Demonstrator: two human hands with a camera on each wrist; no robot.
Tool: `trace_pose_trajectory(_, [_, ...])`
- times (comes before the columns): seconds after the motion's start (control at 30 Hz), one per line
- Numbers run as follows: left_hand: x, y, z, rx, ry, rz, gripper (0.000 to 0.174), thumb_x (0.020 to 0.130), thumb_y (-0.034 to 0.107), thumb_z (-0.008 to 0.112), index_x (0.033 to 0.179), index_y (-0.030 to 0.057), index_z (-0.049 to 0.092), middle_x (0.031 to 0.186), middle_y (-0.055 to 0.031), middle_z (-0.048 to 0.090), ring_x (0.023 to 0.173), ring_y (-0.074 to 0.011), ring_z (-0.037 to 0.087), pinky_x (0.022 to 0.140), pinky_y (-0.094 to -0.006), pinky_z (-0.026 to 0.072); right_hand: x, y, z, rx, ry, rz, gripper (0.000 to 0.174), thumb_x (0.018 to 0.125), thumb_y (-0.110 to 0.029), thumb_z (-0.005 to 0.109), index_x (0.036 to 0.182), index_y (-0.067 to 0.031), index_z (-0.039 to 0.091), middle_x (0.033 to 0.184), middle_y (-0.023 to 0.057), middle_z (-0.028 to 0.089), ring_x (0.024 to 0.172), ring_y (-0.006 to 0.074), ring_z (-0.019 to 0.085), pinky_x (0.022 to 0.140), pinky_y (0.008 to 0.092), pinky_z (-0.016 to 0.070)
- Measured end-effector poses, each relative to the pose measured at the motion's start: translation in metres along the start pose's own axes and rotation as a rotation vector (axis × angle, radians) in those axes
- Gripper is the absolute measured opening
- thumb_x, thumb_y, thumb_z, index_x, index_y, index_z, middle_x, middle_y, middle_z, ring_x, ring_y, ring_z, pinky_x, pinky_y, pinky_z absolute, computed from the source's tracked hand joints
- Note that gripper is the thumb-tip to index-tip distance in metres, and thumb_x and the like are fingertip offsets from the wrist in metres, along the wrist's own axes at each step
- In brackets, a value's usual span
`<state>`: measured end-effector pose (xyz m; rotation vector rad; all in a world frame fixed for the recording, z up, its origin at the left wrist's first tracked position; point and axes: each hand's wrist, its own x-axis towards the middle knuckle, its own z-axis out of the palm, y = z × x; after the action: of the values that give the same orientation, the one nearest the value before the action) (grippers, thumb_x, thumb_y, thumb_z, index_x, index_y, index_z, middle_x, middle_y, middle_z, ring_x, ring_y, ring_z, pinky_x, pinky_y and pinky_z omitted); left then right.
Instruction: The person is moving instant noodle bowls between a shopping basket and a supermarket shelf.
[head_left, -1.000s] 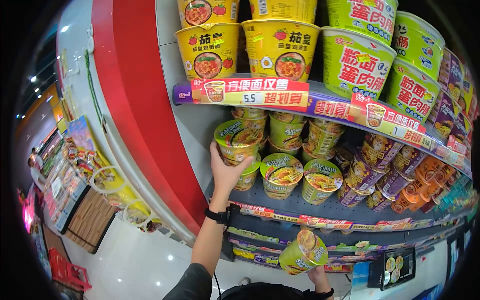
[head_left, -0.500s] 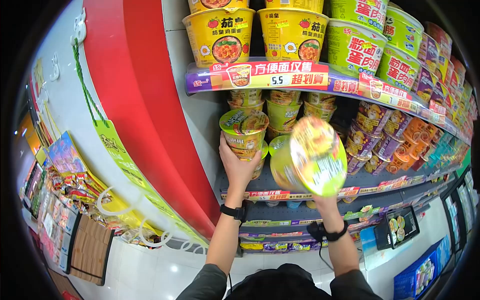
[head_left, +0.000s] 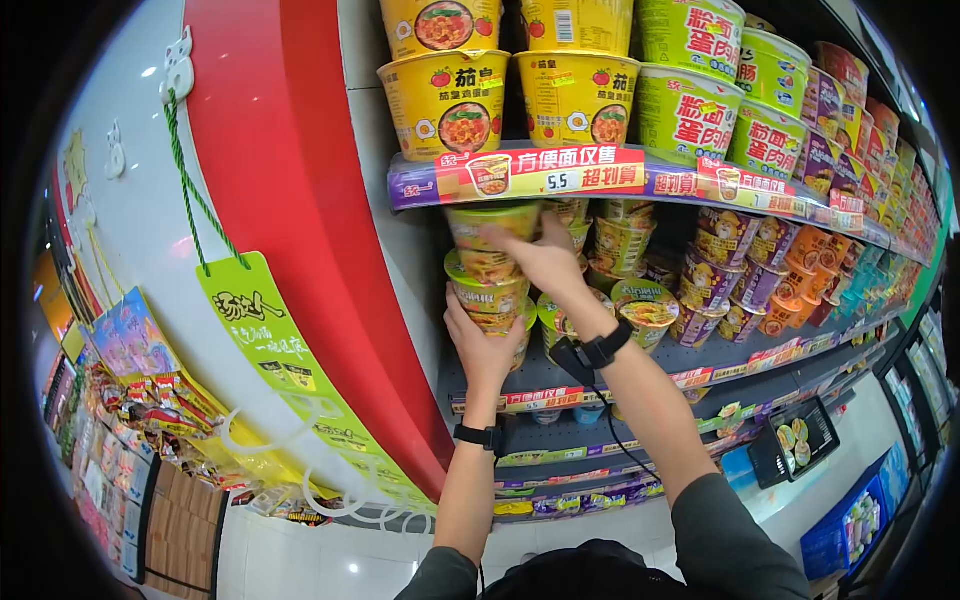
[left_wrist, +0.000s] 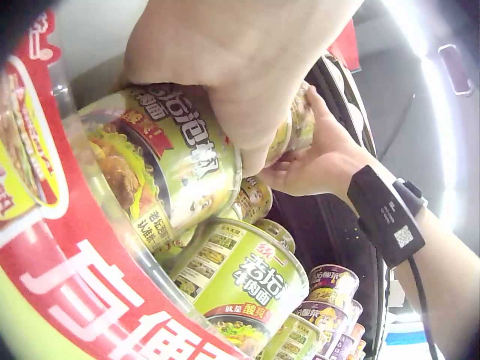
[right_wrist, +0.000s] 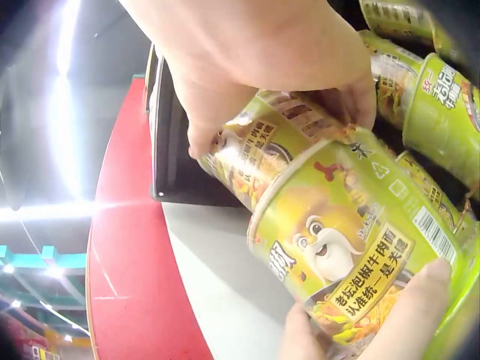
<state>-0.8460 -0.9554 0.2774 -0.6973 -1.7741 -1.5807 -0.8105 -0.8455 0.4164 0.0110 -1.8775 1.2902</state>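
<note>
Under the labelled upper shelf, my left hand (head_left: 485, 345) grips a green instant-noodle cup (head_left: 487, 297). My right hand (head_left: 550, 262), slightly blurred in the head view, holds a second green noodle cup (head_left: 478, 222) right on top of the first. In the right wrist view, the fingers of the right hand (right_wrist: 262, 52) curl round the upper cup (right_wrist: 251, 150); below it, the lower cup (right_wrist: 330, 217) shows a bearded cartoon face, with left fingers on its side. Beside them stand more green noodle cups (head_left: 645, 300).
The upper shelf's label strip (head_left: 560, 178) runs just above the hands. Yellow noodle bowls (head_left: 450, 110) and green tubs (head_left: 690, 115) stand on it. Purple cups (head_left: 715, 270) are to the right, a red pillar (head_left: 300, 200) and a hanging green tag (head_left: 270, 320) to the left.
My right hand has risen from low in front, bringing its noodle cup up and left, onto the cup in my left hand. The left hand stays around its cup by the shelf's left end.
</note>
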Motion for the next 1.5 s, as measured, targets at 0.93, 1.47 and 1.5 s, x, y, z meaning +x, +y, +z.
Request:
trace_pose_trajectory(0.93, [-0.116,0.089,0.025,-0.395,-0.279,0.306,0.043,0.079,-0.004,0.072,0.119,-0.0024,0.056,0.121,-0.0192,0.062,0.116,-0.0318,0.061,0.107,-0.0429,0.0446,-0.350,0.128,-0.280,-0.195,0.335,0.327,0.027,0.088,-0.012,0.079,0.111,-0.0022,0.068,0.089,0.0028,0.071,0.076,0.0077,0.066,0.067,0.0246,0.0529])
trace_pose_trajectory(1.47, [-0.395,0.155,0.216,0.109,-2.126,-0.171,0.086,0.076,0.048,0.086,0.139,-0.0015,0.055,0.125,-0.0278,0.067,0.118,-0.0396,0.065,0.101,-0.0436,0.0501,-0.687,0.107,-0.585,-0.777,0.830,1.089,0.051,0.079,-0.026,0.085,0.119,-0.0004,0.065,0.111,0.0176,0.070,0.078,0.0239,0.073,0.070,0.0362,0.0585])
trace_pose_trajectory(1.5, [-0.409,0.171,0.234,0.072,-1.979,-0.053,0.086,0.076,0.046,0.086,0.139,-0.0020,0.054,0.125,-0.0288,0.066,0.119,-0.0415,0.064,0.101,-0.0451,0.0500,-0.697,0.106,-0.603,-0.816,0.779,1.104,0.053,0.079,-0.027,0.085,0.121,-0.0015,0.065,0.111,0.0183,0.069,0.079,0.0253,0.072,0.072,0.0371,0.0586])
